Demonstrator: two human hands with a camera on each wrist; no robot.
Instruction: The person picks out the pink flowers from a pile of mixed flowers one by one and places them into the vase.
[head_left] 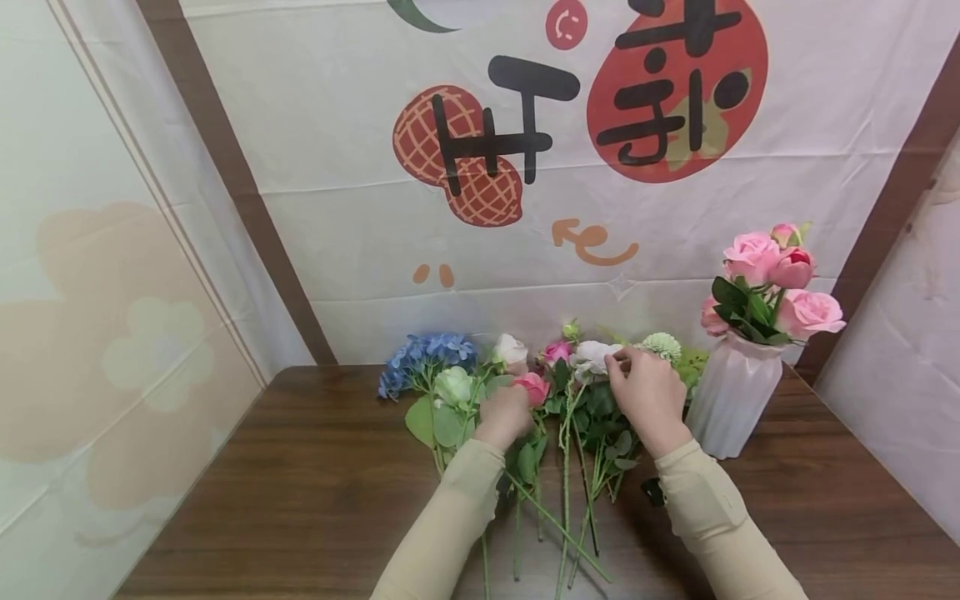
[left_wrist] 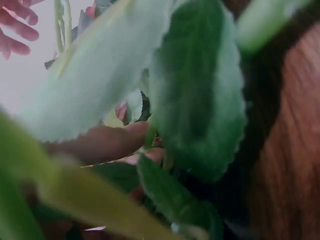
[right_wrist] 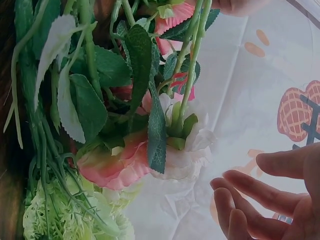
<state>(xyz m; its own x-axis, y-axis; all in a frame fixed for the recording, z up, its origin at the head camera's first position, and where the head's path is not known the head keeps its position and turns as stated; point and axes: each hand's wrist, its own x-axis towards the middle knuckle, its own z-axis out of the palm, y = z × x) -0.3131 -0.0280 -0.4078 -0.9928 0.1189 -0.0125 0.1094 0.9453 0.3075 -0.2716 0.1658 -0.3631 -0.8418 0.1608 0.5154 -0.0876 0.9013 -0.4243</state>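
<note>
My left hand (head_left: 506, 417) is low among the flowers, right beside a pink rose (head_left: 532, 387). In the left wrist view its fingers (left_wrist: 107, 142) pinch a thin green stem (left_wrist: 151, 134), and large leaves (left_wrist: 197, 90) hide much of the hand. My right hand (head_left: 647, 396) is raised near a white flower (head_left: 592, 358). The right wrist view shows its fingers (right_wrist: 262, 187) loosely bent with nothing between them, apart from the white flower (right_wrist: 197, 145). Below that flower's leaves shows a pink bloom (right_wrist: 117, 162).
A white ribbed vase (head_left: 735, 396) with pink roses (head_left: 810, 312) stands at the right. Blue hydrangea (head_left: 427, 358), a pale green rose (head_left: 453, 386) and a green pompom flower (head_left: 662, 345) lie along the back of the wooden table (head_left: 315, 483). Long stems (head_left: 564, 517) point toward me. A printed cloth (head_left: 337, 233) hangs behind.
</note>
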